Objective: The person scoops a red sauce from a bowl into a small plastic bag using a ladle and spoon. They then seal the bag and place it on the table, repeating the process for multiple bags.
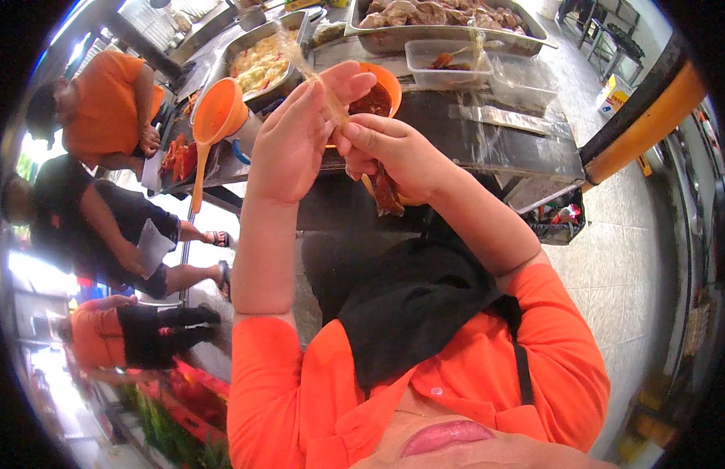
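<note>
A small clear plastic bag (388, 193) of dark red sauce hangs below my right hand (392, 146), whose fingers pinch its narrow neck. Its long twisted upper part runs up across my left hand (295, 138), passing between the thumb and the outstretched fingers. Just behind my hands stands an orange bowl (392, 79) of dark red sauce, partly hidden by them. To the left, an orange ladle (216, 111) rests with its handle over the table edge, beside a light-coloured container (248, 132) that is partly covered.
A metal tray (301, 35) of pale shredded food and another tray (444, 44) of meat stand at the back. Clear plastic tubs (447, 73) sit at right on the dark table (421, 129). Several people (107, 105) stand at left. An orange-black post (644, 129) rises at right.
</note>
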{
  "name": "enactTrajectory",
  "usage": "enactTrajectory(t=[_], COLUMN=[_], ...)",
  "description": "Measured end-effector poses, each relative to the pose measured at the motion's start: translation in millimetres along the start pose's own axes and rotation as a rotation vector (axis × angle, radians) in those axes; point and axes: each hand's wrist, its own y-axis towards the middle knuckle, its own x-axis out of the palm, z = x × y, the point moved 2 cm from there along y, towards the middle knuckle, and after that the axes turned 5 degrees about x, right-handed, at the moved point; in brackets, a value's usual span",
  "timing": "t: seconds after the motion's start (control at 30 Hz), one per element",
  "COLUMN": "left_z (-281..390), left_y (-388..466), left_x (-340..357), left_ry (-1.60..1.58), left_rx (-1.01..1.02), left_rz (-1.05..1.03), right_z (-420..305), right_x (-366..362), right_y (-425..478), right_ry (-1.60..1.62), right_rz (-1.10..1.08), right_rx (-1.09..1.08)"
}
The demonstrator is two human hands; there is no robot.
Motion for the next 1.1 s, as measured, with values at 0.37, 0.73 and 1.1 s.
enactTrajectory(t=[0.37,0.73,1.1], left_z=[19.5,24.1,17.8], left_y=[-3.1,-21.5,-19.1], left_x=[9.8,-16.0,9.1], left_ry=[0.127,0.071,0.685], left_rx=[0.353,0.298,0.229], left_rz=[0.05,0.066,0.004], right_z=[12.0,12.5,-21.1], right_x=[-2.1,-6.9,3.2], right_y=[0.2,-6.5,2.7], right_ry=[-0.53,-0.403,-0.729], right_rz=[-0.08,-0.135,0.006], right_rx=[-0.336,-0.168,-0.368])
